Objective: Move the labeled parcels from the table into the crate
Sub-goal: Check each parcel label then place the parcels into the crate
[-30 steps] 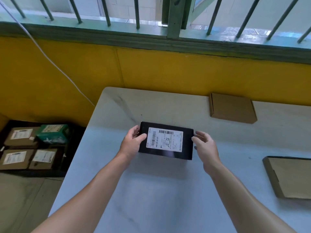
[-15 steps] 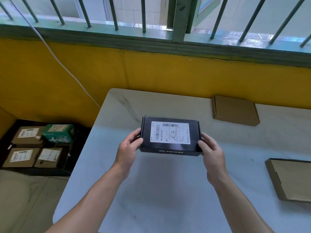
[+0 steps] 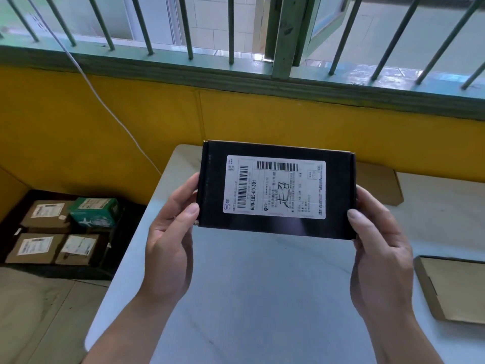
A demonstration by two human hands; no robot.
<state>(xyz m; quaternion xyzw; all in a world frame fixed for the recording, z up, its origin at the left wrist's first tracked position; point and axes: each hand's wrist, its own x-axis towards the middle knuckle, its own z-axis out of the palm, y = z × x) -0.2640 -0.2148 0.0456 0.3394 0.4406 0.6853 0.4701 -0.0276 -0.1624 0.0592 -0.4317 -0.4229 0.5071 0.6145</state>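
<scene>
Down on the floor at the far left sits the crate (image 3: 126, 248), dark-walled, with four labelled parcels (image 3: 52, 232) already lying in it, one of them green. Next over, the left hand (image 3: 170, 232) has its grip closed on the short left edge of the black parcel (image 3: 275, 190), thumb on the labelled face. That parcel is held up clear of the counter (image 3: 249, 298), label toward the person. On its right edge the right hand (image 3: 378, 240) pinches likewise. Two plain brown boxes (image 3: 456, 290) lie on the counter further right. My worry: both grips catch only the edges, so swinging left and down to the crate one-handed could let it slip.
</scene>
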